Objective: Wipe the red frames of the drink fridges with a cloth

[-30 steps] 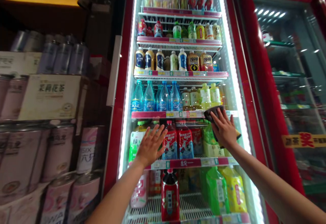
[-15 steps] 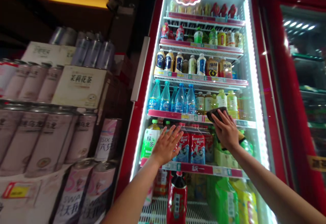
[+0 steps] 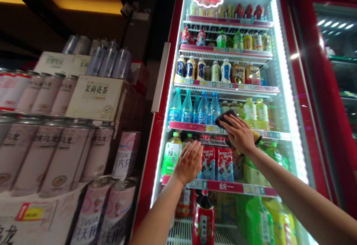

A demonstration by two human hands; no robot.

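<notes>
Head view, right hand [image 3: 240, 134] on cloth [image 3: 224, 115], left hand [image 3: 189, 163] apart, inside frame [image 3: 156, 129]

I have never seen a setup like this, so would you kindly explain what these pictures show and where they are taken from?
There is no machine here, just a person's two bare hands. Every picture comes from one camera worn on that person's head, so both arms reach in from the lower part of the view. Ahead stands a glass-doored drinks fridge, its shelves lined with bottles. The left hand holds nothing that I can see and appears to rest against the door. The right hand lies flat over a dark cloth, which seems pressed to the glass. To the left are stacked pinkish cans and a pale carton.
</notes>
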